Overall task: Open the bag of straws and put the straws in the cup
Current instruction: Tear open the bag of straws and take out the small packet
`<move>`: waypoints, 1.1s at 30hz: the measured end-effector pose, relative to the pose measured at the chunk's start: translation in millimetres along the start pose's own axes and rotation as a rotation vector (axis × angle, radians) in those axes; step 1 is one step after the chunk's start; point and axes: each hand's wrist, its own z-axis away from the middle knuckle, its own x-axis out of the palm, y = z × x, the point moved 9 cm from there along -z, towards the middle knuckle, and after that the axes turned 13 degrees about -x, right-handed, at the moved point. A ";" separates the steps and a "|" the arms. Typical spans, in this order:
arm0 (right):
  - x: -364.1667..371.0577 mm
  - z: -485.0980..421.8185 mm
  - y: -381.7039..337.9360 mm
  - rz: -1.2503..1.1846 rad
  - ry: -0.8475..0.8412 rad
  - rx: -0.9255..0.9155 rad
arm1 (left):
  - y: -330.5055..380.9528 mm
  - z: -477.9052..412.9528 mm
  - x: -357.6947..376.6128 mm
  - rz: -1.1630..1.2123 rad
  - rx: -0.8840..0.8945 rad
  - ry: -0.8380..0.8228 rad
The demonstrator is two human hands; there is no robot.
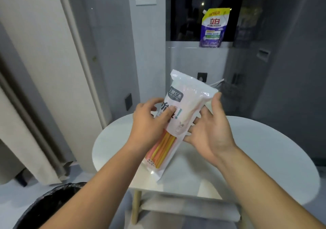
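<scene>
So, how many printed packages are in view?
2. The bag of straws is gripped by the left hand, the right hand against it, over the white table; a purple pouch stands on the window ledge. Others may be hidden.

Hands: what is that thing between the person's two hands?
The head view shows the bag of straws, tilted, with orange and yellow straws showing through its lower part. The left hand grips one side; the right hand touches the other.

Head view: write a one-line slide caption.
Left hand grips a closed bag of straws over a round white table while the right hand supports it from behind.
</scene>
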 end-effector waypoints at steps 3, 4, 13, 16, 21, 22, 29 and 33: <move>-9.4 8.4 -9.3 -0.074 0.011 -0.005 | 11.7 15.6 8.9 0.121 -0.008 -0.089; -11.0 11.4 -11.4 -0.083 0.002 0.002 | 11.3 20.1 11.4 0.175 -0.032 -0.108; -11.7 30.5 -25.0 0.253 -0.115 0.027 | 21.7 58.3 26.9 0.414 -0.046 -0.382; -3.5 34.4 -35.3 0.346 -0.133 0.001 | 27.8 64.9 28.7 0.365 -0.004 -0.400; 12.2 39.5 -47.9 0.258 -0.136 0.000 | 29.7 64.2 26.3 0.297 0.072 -0.365; 12.8 39.8 -48.3 0.250 -0.128 0.001 | 27.9 64.2 26.8 0.286 0.069 -0.374; 12.7 39.1 -42.7 0.332 -0.091 -0.035 | 12.8 62.5 25.5 0.398 0.046 -0.437; 13.5 40.5 -40.2 0.383 -0.102 -0.058 | 15.7 66.4 21.4 0.431 0.124 -0.378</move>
